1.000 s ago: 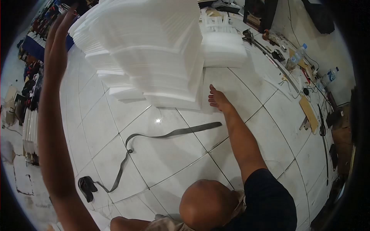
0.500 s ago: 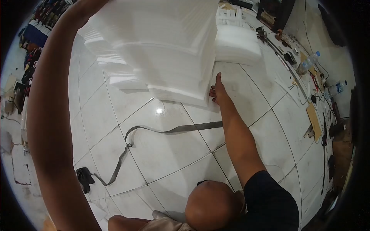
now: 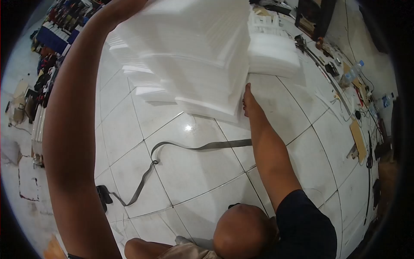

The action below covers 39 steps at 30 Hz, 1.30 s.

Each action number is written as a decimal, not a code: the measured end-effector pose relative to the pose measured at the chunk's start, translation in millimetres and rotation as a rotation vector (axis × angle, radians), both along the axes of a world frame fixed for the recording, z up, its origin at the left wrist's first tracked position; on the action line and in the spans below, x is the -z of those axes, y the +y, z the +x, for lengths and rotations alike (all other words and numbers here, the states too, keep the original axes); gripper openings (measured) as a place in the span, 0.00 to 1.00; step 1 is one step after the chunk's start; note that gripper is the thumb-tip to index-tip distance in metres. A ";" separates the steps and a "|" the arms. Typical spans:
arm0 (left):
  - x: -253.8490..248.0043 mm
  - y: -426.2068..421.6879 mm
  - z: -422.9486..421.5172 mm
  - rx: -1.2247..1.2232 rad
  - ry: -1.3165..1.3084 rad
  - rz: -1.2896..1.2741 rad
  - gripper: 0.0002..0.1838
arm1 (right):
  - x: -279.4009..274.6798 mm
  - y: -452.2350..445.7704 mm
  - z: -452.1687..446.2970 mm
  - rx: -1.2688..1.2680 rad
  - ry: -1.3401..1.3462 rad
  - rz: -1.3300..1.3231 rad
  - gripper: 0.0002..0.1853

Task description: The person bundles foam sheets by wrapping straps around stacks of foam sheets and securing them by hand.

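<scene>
A tall stack of white foam sheets [image 3: 189,77] stands on the tiled floor in front of me, its lower layers stepped out on the left. My right hand [image 3: 249,102] is low at the stack's right side, thumb upward and fingers flat toward the sheets; it looks to be touching them or very near. At the upper left, my left hand [image 3: 131,7] rests by the top of the stack, its fingers cut off by the frame edge. A dark grey strap [image 3: 207,146] with a knot snakes across the floor below the stack, its right end passing behind my right forearm.
More white foam [image 3: 274,54] lies right of the stack. Along the right wall are plastic bottles [image 3: 352,72], tools, cables and a yellowish board [image 3: 357,140]. Piled dark goods [image 3: 56,39] line the left. My bent knee [image 3: 241,231] is at the bottom.
The whole scene has shifted slightly right and down in view. My right hand has turned more edge-on beside the stack, so its fingers show less.
</scene>
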<state>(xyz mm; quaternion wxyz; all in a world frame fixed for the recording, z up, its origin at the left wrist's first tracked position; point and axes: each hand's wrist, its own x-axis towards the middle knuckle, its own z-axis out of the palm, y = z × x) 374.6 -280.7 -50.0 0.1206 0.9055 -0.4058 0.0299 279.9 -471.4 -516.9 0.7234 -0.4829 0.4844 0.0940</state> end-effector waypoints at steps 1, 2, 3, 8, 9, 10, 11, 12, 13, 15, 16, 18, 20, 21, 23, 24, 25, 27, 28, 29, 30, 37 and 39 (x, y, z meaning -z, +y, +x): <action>0.5 2.7 -3.0 0.069 -0.024 0.001 0.34 | -4.4 0.0 2.0 0.011 0.006 0.011 0.63; 1.2 2.8 -2.2 0.059 -0.024 0.003 0.34 | -8.1 -1.0 2.1 0.023 0.016 0.023 0.63; 2.8 0.0 1.8 0.015 0.021 -0.010 0.34 | -10.9 -2.0 -0.1 0.038 0.030 0.036 0.63; 5.2 -6.5 7.3 -0.039 0.056 -0.038 0.35 | -7.0 0.4 -7.3 0.228 -0.084 0.029 0.63; 5.4 -6.9 4.5 -0.037 0.053 -0.035 0.35 | -1.5 0.8 -6.9 0.230 -0.086 0.032 0.63; 6.4 -7.3 1.5 -0.101 0.086 -0.051 0.35 | 4.0 0.3 -7.4 0.178 -0.130 0.033 0.61; 5.2 -10.4 -1.4 -0.160 0.116 -0.071 0.34 | 8.1 -1.9 -7.1 0.131 -0.177 0.029 0.60; 11.6 -5.2 16.4 -0.057 0.099 -0.096 0.31 | 9.4 -0.5 -7.2 0.143 -0.190 0.022 0.60; 20.5 5.0 43.0 0.052 0.075 -0.125 0.28 | 8.2 3.2 -6.0 0.136 -0.184 0.025 0.58; 19.9 3.7 36.9 0.043 -0.012 -0.092 0.31 | 9.9 -0.8 4.5 0.140 -0.185 0.022 0.57; 19.1 3.6 29.0 -0.003 0.008 -0.093 0.33 | 16.5 -4.4 9.2 0.138 -0.192 0.027 0.56; 18.4 1.2 21.2 -0.046 0.029 -0.099 0.35 | 31.2 -8.4 17.7 0.122 -0.198 0.039 0.55; 20.7 3.6 22.2 -0.038 -0.006 -0.119 0.35 | 44.0 -6.5 24.0 0.096 -0.202 0.061 0.54; 20.0 3.8 21.6 -0.039 -0.007 -0.118 0.35 | 42.8 -4.2 23.7 0.080 -0.202 0.074 0.54; 18.9 5.4 20.9 -0.028 -0.003 -0.110 0.33 | 41.0 -3.2 22.3 0.076 -0.255 0.084 0.54; 18.1 7.0 23.0 -0.033 -0.002 -0.104 0.33 | 39.1 -2.1 21.2 0.073 -0.309 0.094 0.55; 16.2 8.0 26.5 0.001 -0.019 -0.089 0.32 | 26.4 -0.4 18.1 0.072 -0.307 0.101 0.55; 17.0 8.5 28.1 0.041 -0.028 -0.069 0.31 | 11.4 -0.3 12.5 -0.021 -0.219 0.147 0.54; 15.6 7.4 27.3 0.000 0.030 -0.093 0.30 | 12.4 -1.5 13.8 -0.018 -0.218 0.149 0.54; 15.1 7.1 26.3 -0.043 0.088 -0.117 0.29 | 11.6 -0.7 14.0 0.003 -0.195 0.101 0.54; 15.3 8.2 33.8 0.021 0.067 -0.116 0.28 | 14.8 1.3 14.6 0.022 -0.172 0.057 0.54; 18.0 9.3 55.1 0.093 0.021 -0.090 0.26 | 13.1 -3.7 -3.9 0.082 -0.157 0.026 0.54; 16.4 11.2 62.2 0.220 -0.135 0.042 0.26 | 13.6 -1.8 -5.8 0.154 -0.172 0.007 0.53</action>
